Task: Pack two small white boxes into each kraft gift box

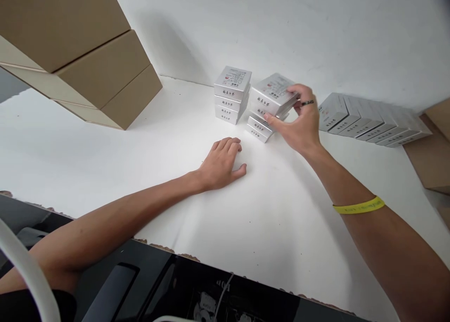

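Nearest, a white curved tube is crossing the view beside the tabletop, whose chipped near edge is showing above dark equipment. The left hand is resting palm down between the near and far edges, holding nothing, its fingers loosely curled and its thumb spreading apart. A yellow wristband is circling the right forearm; its lettering is too faint for reading.

Farther off, the right hand, wearing a dark ring, is gripping the upper silver carton of a stack near the far edge. The thumb is pressing low on the near side, the fingers are bending round the right side, and the grip is possibly taking in the carton beneath. Lower cartons are sitting askew under it. These cartons are looking light and stiff, probably slick and easily dented at the corners, so opposite side walls are offering the safest hold. Dark Chinese-looking characters are marking their sides, too small for reading; a red emblem is showing on top.

Just left, a neater silver stack is standing; toward the far right corner, a row of silver cartons is leaning. Brown cardboard boxes are towering toward the far left corner.
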The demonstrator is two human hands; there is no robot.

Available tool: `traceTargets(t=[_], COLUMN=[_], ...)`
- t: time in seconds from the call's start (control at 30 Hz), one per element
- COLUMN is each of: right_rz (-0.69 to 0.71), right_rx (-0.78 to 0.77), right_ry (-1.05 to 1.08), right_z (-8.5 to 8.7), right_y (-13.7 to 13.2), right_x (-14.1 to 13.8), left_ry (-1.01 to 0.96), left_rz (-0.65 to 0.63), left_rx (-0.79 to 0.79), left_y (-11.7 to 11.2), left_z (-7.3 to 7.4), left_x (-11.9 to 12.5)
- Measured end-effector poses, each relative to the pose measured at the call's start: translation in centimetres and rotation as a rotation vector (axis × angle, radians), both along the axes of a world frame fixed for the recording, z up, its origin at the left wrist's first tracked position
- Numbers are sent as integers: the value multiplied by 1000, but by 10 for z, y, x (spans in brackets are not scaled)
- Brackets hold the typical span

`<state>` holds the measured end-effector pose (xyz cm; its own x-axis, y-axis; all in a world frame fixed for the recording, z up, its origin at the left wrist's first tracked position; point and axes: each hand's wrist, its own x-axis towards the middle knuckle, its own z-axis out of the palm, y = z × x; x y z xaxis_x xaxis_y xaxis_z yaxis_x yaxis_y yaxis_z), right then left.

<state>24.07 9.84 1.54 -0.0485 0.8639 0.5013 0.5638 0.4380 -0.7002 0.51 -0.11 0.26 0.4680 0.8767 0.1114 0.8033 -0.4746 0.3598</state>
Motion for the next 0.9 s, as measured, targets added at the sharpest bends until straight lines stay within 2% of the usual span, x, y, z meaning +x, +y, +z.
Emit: traceTargets(t=[0.1,0.17,0.33,0.4,0.77,0.9], right_rz=[-25,-47,34,46,92,113], right_rx=[97,98,-211,-272,-149,-35], right_ry=[41,74,-108,-151,-121,-104], right_z=[4,4,-3,-5,-22,-18], right_y=[3,2,-4,-5,-5,-4], right_x=[6,9,16,18,8,10], left_ry=[2,6,2,-2,-3,-9], left_rz=[-6,-8,-8,-9,-2,-3], left_rx=[2,4,12,12,2,-4], left_y=[0,0,0,0,0,0], left_z=[0,-1,-1,-1,0,-1], left_x=[0,0,1,1,1,0])
